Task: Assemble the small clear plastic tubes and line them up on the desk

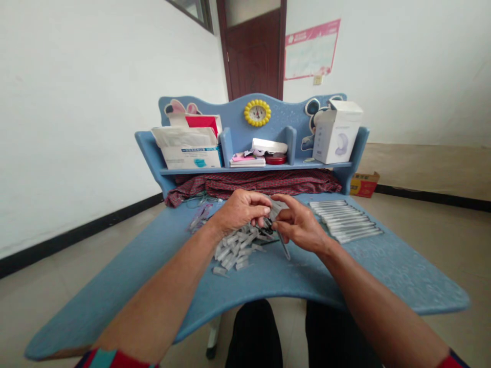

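Note:
Above the middle of the desk, my two hands meet. My right hand is closed round a slim pen whose lower end points down toward me. With thumb and fingers pinched, my left hand holds a translucent plastic piece against the upper part of the pen; its exact shape is partly hidden by the fingers. Beneath the hands lies a heap of small translucent pen caps. Some dark small parts show behind the heap. To the right, several clear pens lie side by side in a row.
A clear plastic bag lies left of the heap. Rolled checked cloth runs below the shelf at the back. The shelf bears a mask box, a white carton and a red round tin.

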`<control>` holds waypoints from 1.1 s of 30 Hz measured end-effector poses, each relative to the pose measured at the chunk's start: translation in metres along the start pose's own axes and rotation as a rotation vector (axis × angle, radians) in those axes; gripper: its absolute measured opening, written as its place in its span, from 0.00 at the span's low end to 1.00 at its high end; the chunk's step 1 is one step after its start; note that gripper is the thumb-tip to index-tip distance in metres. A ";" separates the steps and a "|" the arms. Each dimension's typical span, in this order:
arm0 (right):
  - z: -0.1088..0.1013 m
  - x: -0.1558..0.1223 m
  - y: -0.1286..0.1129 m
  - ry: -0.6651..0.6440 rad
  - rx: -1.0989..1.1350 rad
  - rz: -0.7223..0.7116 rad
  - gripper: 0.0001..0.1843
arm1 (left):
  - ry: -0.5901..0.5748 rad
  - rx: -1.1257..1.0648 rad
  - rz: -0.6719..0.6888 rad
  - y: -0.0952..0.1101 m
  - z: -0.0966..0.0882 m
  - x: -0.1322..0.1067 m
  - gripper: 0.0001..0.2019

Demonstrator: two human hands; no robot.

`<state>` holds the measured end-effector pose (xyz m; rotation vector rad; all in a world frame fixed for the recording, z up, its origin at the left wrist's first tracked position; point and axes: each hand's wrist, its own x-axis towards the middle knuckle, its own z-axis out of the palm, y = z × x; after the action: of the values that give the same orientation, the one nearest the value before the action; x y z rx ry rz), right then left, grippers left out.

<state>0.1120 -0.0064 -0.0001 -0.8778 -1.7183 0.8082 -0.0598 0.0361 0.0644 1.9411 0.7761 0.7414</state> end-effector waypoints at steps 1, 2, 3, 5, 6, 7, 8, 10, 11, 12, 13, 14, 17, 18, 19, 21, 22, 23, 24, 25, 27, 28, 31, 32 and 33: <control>0.000 0.000 -0.001 -0.013 0.052 0.014 0.29 | 0.000 -0.005 -0.002 0.001 0.000 0.000 0.08; 0.001 0.000 -0.002 -0.020 0.096 0.026 0.29 | -0.001 -0.011 -0.005 0.001 0.001 0.000 0.08; 0.001 0.000 -0.004 -0.023 0.130 0.037 0.29 | -0.006 -0.015 -0.007 0.001 0.001 0.000 0.09; 0.002 0.000 -0.005 -0.019 0.165 0.049 0.30 | -0.004 -0.020 -0.001 -0.001 0.004 0.001 0.09; 0.002 0.000 -0.006 -0.017 0.174 0.053 0.30 | 0.006 -0.022 0.009 -0.002 0.005 0.001 0.08; 0.002 0.000 -0.006 -0.015 0.181 0.056 0.30 | 0.022 -0.024 0.021 -0.004 0.006 0.002 0.08; 0.003 0.000 -0.007 -0.015 0.188 0.061 0.30 | 0.041 -0.026 0.031 -0.005 0.007 0.003 0.08; 0.003 0.000 -0.007 -0.016 0.205 0.068 0.30 | 0.071 -0.032 0.038 -0.008 0.009 0.004 0.08; 0.003 0.000 -0.007 -0.015 0.211 0.070 0.30 | 0.081 -0.036 0.033 -0.008 0.010 0.005 0.07; 0.003 0.001 -0.007 -0.012 0.216 0.071 0.30 | 0.092 -0.042 0.024 -0.009 0.010 0.005 0.08; 0.003 0.001 -0.007 -0.007 0.219 0.071 0.31 | 0.104 -0.049 0.011 -0.009 0.010 0.005 0.08; 0.003 0.001 -0.008 -0.001 0.220 0.073 0.31 | 0.116 -0.059 -0.003 -0.009 0.011 0.005 0.09; 0.003 0.002 -0.009 0.008 0.216 0.083 0.30 | 0.127 -0.086 -0.028 -0.009 0.010 0.005 0.09; 0.003 0.002 -0.009 0.007 0.215 0.086 0.30 | 0.118 -0.095 -0.028 -0.008 0.010 0.005 0.09; 0.003 0.001 -0.009 0.004 0.214 0.088 0.30 | 0.110 -0.104 -0.026 -0.007 0.010 0.004 0.09; 0.003 0.001 -0.011 0.002 0.220 0.089 0.30 | 0.099 -0.131 -0.026 -0.005 0.008 0.003 0.07; 0.003 0.001 -0.011 0.003 0.226 0.090 0.30 | 0.090 -0.146 -0.031 -0.003 0.008 0.002 0.07; 0.003 0.001 -0.012 0.003 0.231 0.091 0.30 | 0.079 -0.159 -0.037 -0.001 0.007 0.001 0.07; 0.003 0.001 -0.012 0.004 0.235 0.093 0.30 | 0.065 -0.170 -0.043 0.000 0.007 0.001 0.08; 0.003 0.001 -0.013 0.006 0.237 0.095 0.30 | 0.055 -0.176 -0.048 0.001 0.007 0.000 0.08; 0.003 0.001 -0.013 0.009 0.234 0.095 0.29 | 0.045 -0.169 -0.059 0.000 0.007 0.000 0.09; 0.002 0.001 -0.013 0.010 0.232 0.091 0.29 | 0.052 -0.162 -0.061 -0.001 0.008 0.001 0.10; 0.002 0.002 -0.012 0.019 0.228 0.081 0.29 | 0.094 -0.135 -0.066 -0.006 0.011 0.004 0.12; 0.002 0.002 -0.011 0.021 0.227 0.080 0.29 | 0.108 -0.128 -0.068 -0.008 0.012 0.005 0.12; 0.002 0.002 -0.011 0.022 0.225 0.082 0.29 | 0.119 -0.124 -0.070 -0.009 0.012 0.006 0.12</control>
<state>0.1076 -0.0109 0.0090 -0.8033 -1.5445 1.0209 -0.0494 0.0379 0.0524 1.7625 0.8461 0.8483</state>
